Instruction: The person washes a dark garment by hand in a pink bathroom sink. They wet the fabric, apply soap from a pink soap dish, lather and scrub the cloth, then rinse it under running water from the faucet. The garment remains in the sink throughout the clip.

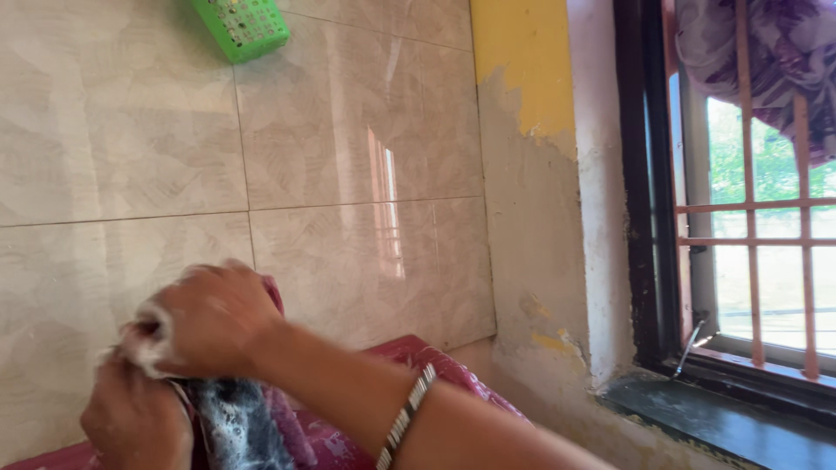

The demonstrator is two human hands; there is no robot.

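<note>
My right hand [209,318] is closed around the top of a wet, soapy dark cloth [235,426] at the lower left; white suds cover the knuckles. A silver bangle [405,418] sits on that wrist. My left hand [135,418] grips the same cloth just below and to the left, fingers curled tight. Both hands are pressed together with the cloth bunched between them. Under them lies a dark red tub [418,357], its rim showing behind my right forearm.
A glossy beige tiled wall [348,174] fills the view ahead. A green plastic basket [239,24] hangs at the top left. To the right stands a rough plastered wall with yellow paint [522,70], a barred window [749,218] and a dark sill [714,418].
</note>
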